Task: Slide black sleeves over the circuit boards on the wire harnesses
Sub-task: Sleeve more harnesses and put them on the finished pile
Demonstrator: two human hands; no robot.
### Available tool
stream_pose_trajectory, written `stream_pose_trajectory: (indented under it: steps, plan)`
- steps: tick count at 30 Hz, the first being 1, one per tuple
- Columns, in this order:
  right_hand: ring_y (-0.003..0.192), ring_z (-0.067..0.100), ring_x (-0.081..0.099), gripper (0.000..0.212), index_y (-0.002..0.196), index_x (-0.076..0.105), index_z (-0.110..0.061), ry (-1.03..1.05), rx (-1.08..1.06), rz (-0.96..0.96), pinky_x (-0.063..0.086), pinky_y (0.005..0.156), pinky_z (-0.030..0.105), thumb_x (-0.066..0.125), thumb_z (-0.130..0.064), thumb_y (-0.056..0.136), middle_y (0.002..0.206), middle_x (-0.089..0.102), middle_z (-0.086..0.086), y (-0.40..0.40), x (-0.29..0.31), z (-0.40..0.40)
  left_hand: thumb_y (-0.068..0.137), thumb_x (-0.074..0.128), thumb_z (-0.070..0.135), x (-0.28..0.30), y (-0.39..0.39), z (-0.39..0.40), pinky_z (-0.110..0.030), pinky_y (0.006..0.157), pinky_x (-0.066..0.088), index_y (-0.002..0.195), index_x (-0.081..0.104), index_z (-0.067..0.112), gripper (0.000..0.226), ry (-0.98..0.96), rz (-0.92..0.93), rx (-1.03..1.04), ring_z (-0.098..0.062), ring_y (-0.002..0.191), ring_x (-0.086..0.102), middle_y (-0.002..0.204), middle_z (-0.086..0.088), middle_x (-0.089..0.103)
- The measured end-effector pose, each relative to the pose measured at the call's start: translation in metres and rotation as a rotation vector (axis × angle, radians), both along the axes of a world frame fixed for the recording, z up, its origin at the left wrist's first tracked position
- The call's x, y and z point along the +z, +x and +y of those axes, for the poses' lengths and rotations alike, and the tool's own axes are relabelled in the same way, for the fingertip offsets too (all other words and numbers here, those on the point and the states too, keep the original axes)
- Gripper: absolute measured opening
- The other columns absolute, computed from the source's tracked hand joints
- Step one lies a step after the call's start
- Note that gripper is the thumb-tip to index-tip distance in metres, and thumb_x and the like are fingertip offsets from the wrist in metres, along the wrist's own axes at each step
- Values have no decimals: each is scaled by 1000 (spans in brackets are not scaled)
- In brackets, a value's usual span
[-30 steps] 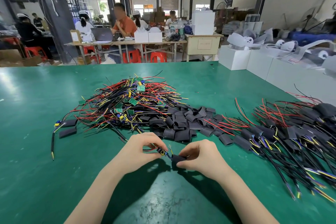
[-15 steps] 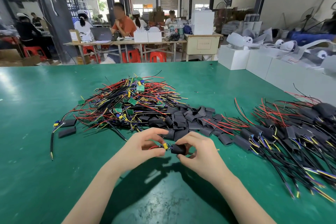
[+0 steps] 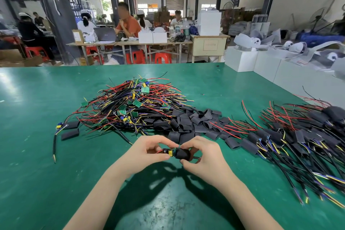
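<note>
Head view: black sleeve [image 3: 182,153] between left hand [image 3: 147,152] and right hand [image 3: 202,155].

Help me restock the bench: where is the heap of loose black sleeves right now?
In the head view, the loose black sleeves lie mid-table, between the unsleeved harness pile on the left and the finished harnesses on the right.

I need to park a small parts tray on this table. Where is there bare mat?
Bare mat lies left of the left hand, near the loose black wire, and along the far edge behind the unsleeved pile. The middle is crowded with loose sleeves; the right side is covered by finished harnesses.
</note>
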State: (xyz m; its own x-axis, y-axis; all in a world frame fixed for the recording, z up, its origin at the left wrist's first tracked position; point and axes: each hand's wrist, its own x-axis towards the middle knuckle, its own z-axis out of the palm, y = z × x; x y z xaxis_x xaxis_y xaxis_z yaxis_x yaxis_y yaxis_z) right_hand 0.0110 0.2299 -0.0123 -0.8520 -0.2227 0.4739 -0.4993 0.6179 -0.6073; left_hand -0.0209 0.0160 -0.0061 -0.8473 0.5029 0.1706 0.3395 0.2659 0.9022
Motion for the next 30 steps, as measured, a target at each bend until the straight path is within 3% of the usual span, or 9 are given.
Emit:
stream_pose_trajectory:
  steps: [3,6,8,10,14,18,25,30]
  plan:
    - [72,7,56,25,85,69,-19,20,27,4,37,62,6,72,-9,62,80,62,-7,1,1,1,81,74,1,-1,0,2,-27,67,38,100,76,21,28,16,5,0,-13,68,44,99,-10,67]
    - [71,8,55,25,85,68,-19,18,29,17,35,59,5,71,-10,62,80,59,-8,1,1,1,80,75,8,-1,0,3,-33,71,39,105,75,22,28,39,-33,6,-19,72,47,100,-23,64]
    - [72,6,55,26,86,67,-20,21,19,37,36,61,5,71,-10,63,81,59,-9,1,1,0,81,76,8,-3,-1,2,-34,79,47,109,73,24,33,82,-72,32,-22,81,58,102,-17,69]
    - [73,5,55,26,87,66,-21,27,9,60,38,64,7,70,-10,63,82,59,-10,0,1,1,80,77,6,-4,-1,2,-26,84,52,105,73,24,32,114,-92,61,-19,89,65,102,-8,73]
    - [72,6,55,25,87,66,-22,35,20,53,38,63,7,69,-11,65,81,58,-10,1,1,1,81,75,5,-4,0,4,-23,79,51,97,75,21,23,117,-76,38,-14,84,64,96,-5,74]
    - [71,5,56,23,84,69,-20,14,11,24,37,63,5,72,-10,64,78,60,-10,1,2,1,84,72,4,-2,1,3,-30,77,48,99,73,18,20,74,-28,21,-19,79,57,100,-6,72]
    - [68,4,59,25,82,71,-20,-87,-3,-18,40,68,8,75,-7,61,79,63,-12,2,3,1,83,69,19,-1,1,2,-42,80,54,91,74,22,10,53,19,38,-25,80,68,94,-4,68]
    - [71,4,57,27,86,69,-20,-10,15,1,40,68,9,74,-8,62,81,61,-10,1,1,2,80,77,10,-6,-2,3,-20,77,52,94,69,24,22,86,-69,63,-14,82,66,95,-2,71]
